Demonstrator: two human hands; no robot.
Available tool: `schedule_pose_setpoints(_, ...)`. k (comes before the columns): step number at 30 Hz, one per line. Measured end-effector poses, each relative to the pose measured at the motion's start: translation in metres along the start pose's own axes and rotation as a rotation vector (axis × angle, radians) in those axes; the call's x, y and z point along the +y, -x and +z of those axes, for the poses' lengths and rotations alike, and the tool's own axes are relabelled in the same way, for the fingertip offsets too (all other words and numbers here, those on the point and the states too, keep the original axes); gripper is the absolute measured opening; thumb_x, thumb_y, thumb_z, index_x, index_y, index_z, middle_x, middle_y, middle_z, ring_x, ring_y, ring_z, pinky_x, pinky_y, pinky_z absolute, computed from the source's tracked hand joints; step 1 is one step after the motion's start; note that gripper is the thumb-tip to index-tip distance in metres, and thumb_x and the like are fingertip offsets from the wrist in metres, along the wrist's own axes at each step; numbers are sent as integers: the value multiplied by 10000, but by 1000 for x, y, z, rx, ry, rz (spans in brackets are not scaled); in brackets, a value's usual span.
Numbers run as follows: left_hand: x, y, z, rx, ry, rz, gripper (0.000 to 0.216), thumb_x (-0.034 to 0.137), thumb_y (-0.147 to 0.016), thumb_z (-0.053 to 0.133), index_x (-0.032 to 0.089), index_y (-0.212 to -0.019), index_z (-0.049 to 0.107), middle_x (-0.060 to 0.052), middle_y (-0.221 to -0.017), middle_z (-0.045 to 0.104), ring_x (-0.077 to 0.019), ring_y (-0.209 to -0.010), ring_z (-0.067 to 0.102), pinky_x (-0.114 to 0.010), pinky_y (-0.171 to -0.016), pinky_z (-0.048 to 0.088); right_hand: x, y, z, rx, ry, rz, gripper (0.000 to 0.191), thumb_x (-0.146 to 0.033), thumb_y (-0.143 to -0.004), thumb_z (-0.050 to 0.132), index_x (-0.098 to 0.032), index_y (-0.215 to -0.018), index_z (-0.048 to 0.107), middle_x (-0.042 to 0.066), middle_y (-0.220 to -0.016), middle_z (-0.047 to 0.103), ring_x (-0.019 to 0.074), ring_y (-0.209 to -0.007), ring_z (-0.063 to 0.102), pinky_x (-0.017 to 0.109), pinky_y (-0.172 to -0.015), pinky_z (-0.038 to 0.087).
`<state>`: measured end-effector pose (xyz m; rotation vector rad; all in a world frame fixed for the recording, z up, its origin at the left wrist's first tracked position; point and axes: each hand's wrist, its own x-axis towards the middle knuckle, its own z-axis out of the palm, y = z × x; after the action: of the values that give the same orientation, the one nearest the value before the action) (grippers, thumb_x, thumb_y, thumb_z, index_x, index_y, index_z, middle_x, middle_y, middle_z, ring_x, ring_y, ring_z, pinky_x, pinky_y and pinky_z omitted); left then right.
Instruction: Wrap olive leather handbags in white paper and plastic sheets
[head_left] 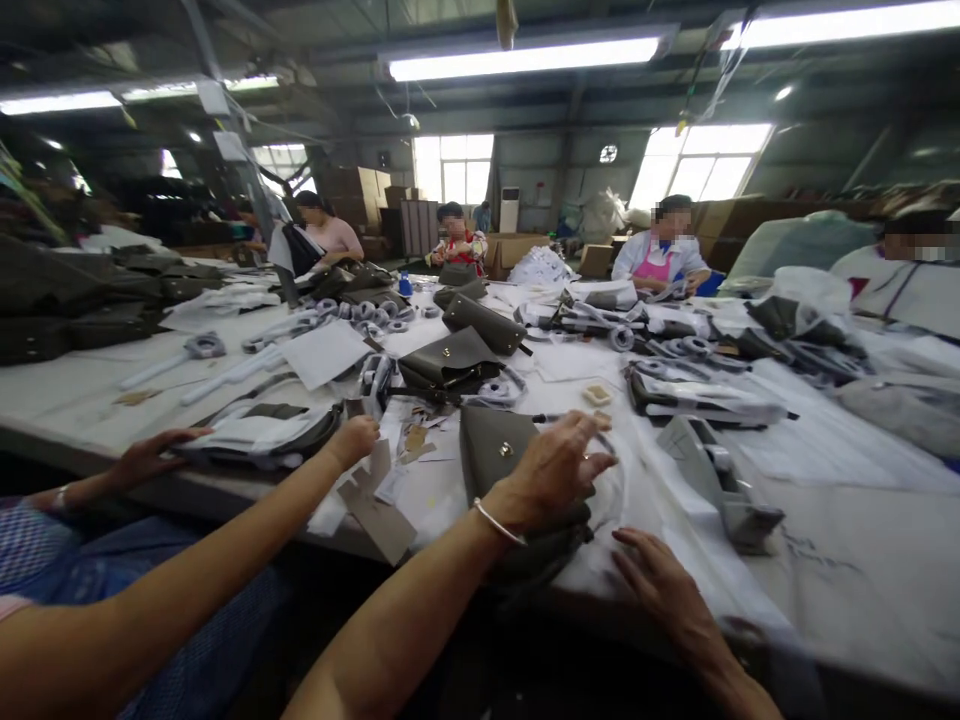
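Note:
In front of me, at the table's edge, is a dark olive-grey handbag [487, 450] with a flap and a small gold-coloured clasp. My left hand [551, 470], with a bracelet on the wrist, is over the right part of this bag and hides some of it. Its thumb is apart from its bent fingers; a small tan patch shows at the fingertips, too blurred to name. To the right of the bag, my right hand [660, 575] is low by the table edge, fingers spread, with nothing visible in it. A thin pale loop [621, 490] lies between both hands.
At left, a co-worker's hands touch a partly wrapped bag [262, 440]. Brown card pieces [379, 510] lie beside my bag. Behind it are more dark bags [450, 360] and a yellowish block [598, 395]. A grey bag [724, 485] sits at right. Several people work across the table.

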<state>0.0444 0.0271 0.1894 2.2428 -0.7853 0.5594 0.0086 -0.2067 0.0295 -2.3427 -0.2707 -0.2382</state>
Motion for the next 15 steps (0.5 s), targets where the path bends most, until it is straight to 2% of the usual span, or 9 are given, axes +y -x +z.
schedule_pose_setpoints(1, -10, 2, -8, 62, 60, 13, 274, 269, -905, 607, 201, -1168, 571, -73, -1171, 630, -205, -1058, 613, -322, -935, 493, -5, 4, -4, 7, -66, 112, 457, -577, -771, 555, -235, -1035, 702, 92, -1105, 708, 301, -1018, 663, 458, -944, 514)
schedule_pose_setpoints(3, -38, 27, -32, 171, 86, -58, 196, 235, -907, 591, 196, -1098, 611, -59, -1098, 662, -197, -1054, 615, -325, -958, 480, -12, 17, -10, -43, -223, 351, 550, -657, -741, 572, -226, -1066, 682, 95, -1068, 721, 304, -942, 688, 444, -865, 551)
schedule_pose_setpoints(5, -65, 74, -59, 269, 16, -239, 129, 231, -923, 546, 195, -997, 644, -39, -984, 685, -177, -931, 643, -304, -874, 508, -17, 34, -9, -168, -419, 556, 643, -726, -690, 608, -190, -1040, 674, 119, -987, 736, 314, -878, 703, 427, -770, 576)
schedule_pose_setpoints(7, -81, 131, -81, 314, -89, -393, 158, 266, -938, 514, 193, -946, 654, -32, -920, 694, -176, -877, 652, -304, -832, 521, -23, 51, 1, -297, -626, 722, 721, -761, -614, 671, -152, -999, 666, 149, -912, 740, 333, -837, 710, 424, -697, 583)
schedule_pose_setpoints(9, -85, 185, -91, 267, -194, -481, 181, 279, -943, 499, 194, -992, 651, -48, -977, 695, -196, -945, 654, -334, -865, 525, -34, 62, 18, -379, -840, 863, 772, -732, -563, 747, -137, -1043, 642, 168, -931, 738, 350, -876, 710, 437, -707, 586)
schedule_pose_setpoints(11, -79, 226, -88, 166, -301, -474, 243, 291, -930, 532, 208, -1141, 620, -78, -1168, 656, -239, -1138, 595, -422, -999, 470, -52, 66, 35, -395, -1058, 951, 801, -674, -553, 805, -139, -1114, 606, 180, -1036, 723, 353, -983, 691, 457, -803, 580)
schedule_pose_setpoints(13, -72, 251, -75, 65, -420, -461, 420, 311, -890, 613, 226, -1294, 539, -105, -1352, 556, -292, -1309, 467, -524, -1100, 362, -73, 63, 46, -373, -1241, 986, 791, -613, -576, 835, -146, -1160, 577, 184, -1159, 685, 344, -1101, 645, 464, -914, 549)
schedule_pose_setpoints(15, -70, 263, -59, -41, -524, -456, 612, 283, -845, 679, 244, -1404, 435, -115, -1469, 443, -322, -1403, 340, -580, -1138, 282, -92, 58, 49, -357, -1343, 1012, 768, -564, -589, 852, -149, -1171, 571, 181, -1225, 654, 340, -1159, 611, 467, -968, 526)
